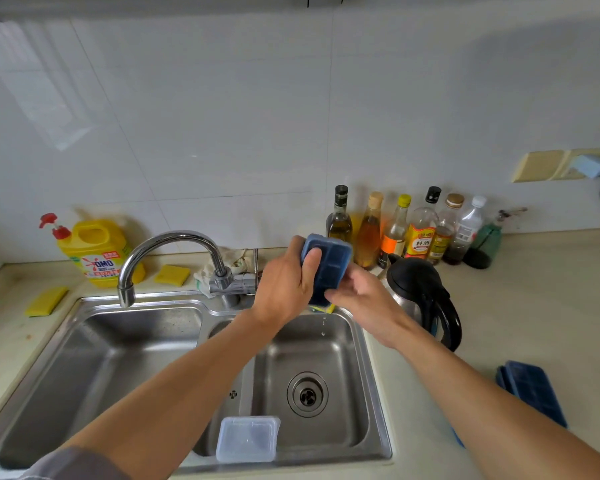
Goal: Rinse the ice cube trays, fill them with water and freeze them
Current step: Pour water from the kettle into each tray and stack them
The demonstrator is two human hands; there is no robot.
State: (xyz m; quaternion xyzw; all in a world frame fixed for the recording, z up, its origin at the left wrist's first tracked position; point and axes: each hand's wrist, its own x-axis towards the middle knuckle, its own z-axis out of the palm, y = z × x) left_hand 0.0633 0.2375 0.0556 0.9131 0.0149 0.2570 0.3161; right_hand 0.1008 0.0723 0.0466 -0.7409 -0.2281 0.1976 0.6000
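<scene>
- Left hand (284,284) grips the dark blue plastic ice cube tray (328,268) on its left edge; right hand (355,294) pinches its lower end.
- The tray is held upright at frame centre, dripping over the right steel sink basin (354,403).
- Rinsing looks nearly done; filling and freezing remain.
- A second blue tray (530,389) waits on the counter, lower right.
</scene>
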